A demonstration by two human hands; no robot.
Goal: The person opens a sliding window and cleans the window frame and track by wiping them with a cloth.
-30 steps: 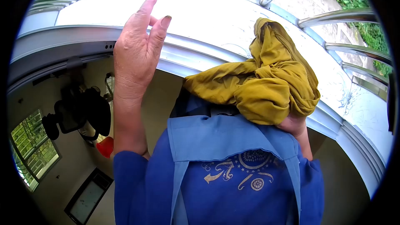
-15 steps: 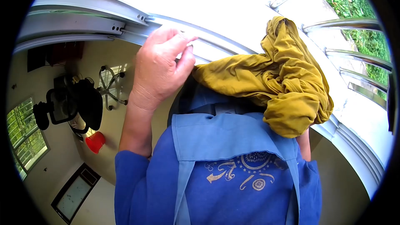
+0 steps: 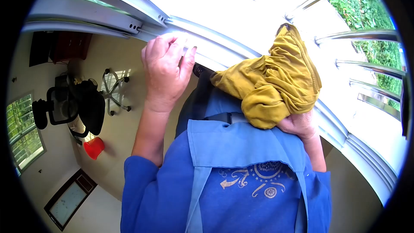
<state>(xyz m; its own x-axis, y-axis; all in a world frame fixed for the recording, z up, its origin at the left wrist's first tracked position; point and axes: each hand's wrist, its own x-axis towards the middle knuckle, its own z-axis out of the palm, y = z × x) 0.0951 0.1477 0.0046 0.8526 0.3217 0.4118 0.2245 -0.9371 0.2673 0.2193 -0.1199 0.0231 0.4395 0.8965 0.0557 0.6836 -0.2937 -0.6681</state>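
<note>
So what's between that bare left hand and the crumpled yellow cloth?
The head view shows pale metal window track and, lower down, some dark clothing.

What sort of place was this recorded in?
Likely a room in an office or home, at its window: a sliding-window track runs past the person, metal bars stand outside, and a wheeled chair base is inside.

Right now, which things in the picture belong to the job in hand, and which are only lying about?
Likely part of the job:
mustard cloth, held by the right hand
metal window track, close to the left hand

Apparently just standing about:
red container, away from both hands
black swivel chair, also away from them
</note>
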